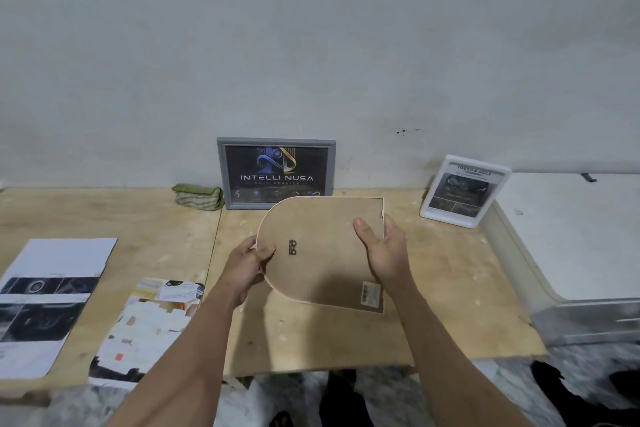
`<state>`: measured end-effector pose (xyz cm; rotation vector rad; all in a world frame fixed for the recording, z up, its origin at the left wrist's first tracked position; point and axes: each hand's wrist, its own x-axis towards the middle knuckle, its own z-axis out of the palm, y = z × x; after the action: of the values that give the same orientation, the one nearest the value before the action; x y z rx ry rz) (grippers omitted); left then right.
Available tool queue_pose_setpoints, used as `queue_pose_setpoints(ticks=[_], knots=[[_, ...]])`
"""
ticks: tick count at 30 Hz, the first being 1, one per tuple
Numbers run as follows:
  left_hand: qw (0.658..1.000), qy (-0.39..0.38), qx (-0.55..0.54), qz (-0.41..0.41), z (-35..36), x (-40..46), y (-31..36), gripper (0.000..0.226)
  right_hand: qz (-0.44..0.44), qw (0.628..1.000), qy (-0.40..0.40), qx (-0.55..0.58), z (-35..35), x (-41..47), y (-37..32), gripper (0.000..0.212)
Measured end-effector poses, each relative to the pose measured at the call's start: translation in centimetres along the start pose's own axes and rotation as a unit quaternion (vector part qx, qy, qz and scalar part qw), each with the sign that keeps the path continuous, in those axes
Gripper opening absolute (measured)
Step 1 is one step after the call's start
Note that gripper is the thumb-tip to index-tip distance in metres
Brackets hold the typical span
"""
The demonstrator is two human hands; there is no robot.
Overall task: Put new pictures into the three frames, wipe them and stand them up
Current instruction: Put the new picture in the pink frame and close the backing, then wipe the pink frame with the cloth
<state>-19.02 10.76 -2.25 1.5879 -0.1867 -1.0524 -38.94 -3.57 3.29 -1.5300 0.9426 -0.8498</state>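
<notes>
Two bare arms reach forward from the bottom of the view, and between them the person holds up an arch-shaped brown board frame (320,253), back side to the camera. The left hand (247,269) has its grip on the round end — the thumb lies on the back and the fingers curl behind the edge. The right hand (382,250) takes the other side near the straight end; its thumb rests flat on the back and the fingers go round the far edge, so how tightly they close cannot be seen.

The frame lies sideways in the hands. Its long line runs left to right, round end by the left hand and flat end by the right. A small black hanger (292,247) sits near the left thumb and a barcode sticker (371,294) sits in the lower right corner. To stand it up, the flat end likely has to go down, so the frame must turn with the right hand's side going low.

The frame hangs over the pale wooden worktop (450,288), not touching it as far as can be seen. Behind it stand a grey frame with a dark logo picture (277,172) and a white frame with a car picture (465,191), both upright. A folded green cloth (199,197) lies just beside the grey one. Loose printed pictures (52,302) lie far left.
</notes>
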Motion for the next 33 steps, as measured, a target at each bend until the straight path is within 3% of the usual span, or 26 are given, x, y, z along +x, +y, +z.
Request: queue_pose_setpoints(ticks=[2, 3, 5, 7, 8, 10, 13, 14, 17, 18, 20, 24, 28, 33], knots=[[0.999, 0.026, 0.036, -0.023, 0.4, -0.2, 0.6, 0.040, -0.057, 0.997, -0.026, -0.040, 1.6, -0.8, -0.9, 0.020], [0.998, 0.026, 0.038, -0.040, 0.6, -0.4, 1.2, 0.044, -0.112, 0.984, -0.045, -0.130, 2.4, -1.3, -1.2, 0.020], [0.997, -0.008, -0.029, -0.070, 1.1, -1.1, 2.7, 0.051, -0.272, 0.895, -0.073, -0.347, 3.9, -2.3, -1.1, 0.018], [0.996, -0.037, -0.057, -0.066, 1.3, -1.4, 4.1, 0.055, -0.407, 0.804, -0.115, -0.419, 5.0, -2.8, -0.6, 0.019], [0.997, -0.026, -0.049, -0.055, 1.2, -1.3, 4.6, 0.049, -0.449, 0.780, -0.142, -0.411, 5.4, -3.0, -0.4, 0.017], [0.997, 0.021, -0.055, -0.042, 0.7, -1.4, 5.0, 0.037, -0.450, 0.767, -0.221, -0.399, 5.6, -3.1, -0.5, 0.015], [0.995, 0.049, -0.087, -0.029, -0.3, -3.3, 5.2, 0.025, -0.310, 0.790, -0.320, -0.421, 4.8, -2.8, -1.5, 0.059], [0.995, 0.048, -0.085, -0.023, -0.6, -3.8, 5.1, 0.024, -0.266, 0.822, -0.292, -0.411, 4.3, -2.5, -1.6, 0.066], [0.995, 0.052, -0.091, 0.003, -1.6, -5.7, 4.5, 0.026, -0.157, 0.894, -0.088, -0.410, 3.0, -0.9, -1.7, 0.065], [0.994, 0.051, -0.096, 0.014, -1.7, -6.6, 4.2, 0.027, -0.091, 0.909, -0.061, -0.403, 2.7, -0.4, -1.9, 0.064], [0.992, 0.057, -0.105, 0.033, -1.7, -8.0, 3.5, 0.026, 0.010, 0.925, -0.091, -0.370, 3.0, 0.4, -1.6, 0.065], [0.979, 0.175, -0.083, 0.059, -1.1, -9.8, 1.9, 0.024, -0.005, 0.927, -0.113, -0.357, 4.4, -0.4, -1.4, 0.068], [0.943, 0.324, 0.016, 0.069, -0.9, -11.1, -0.2, 0.048, -0.020, 0.920, -0.140, -0.365, 6.8, -2.0, -1.1, 0.055], [0.923, 0.375, -0.034, 0.082, -2.8, -12.4, -0.7, 0.042, -0.036, 0.916, -0.170, -0.361, 9.8, -3.4, -1.8, 0.055]])
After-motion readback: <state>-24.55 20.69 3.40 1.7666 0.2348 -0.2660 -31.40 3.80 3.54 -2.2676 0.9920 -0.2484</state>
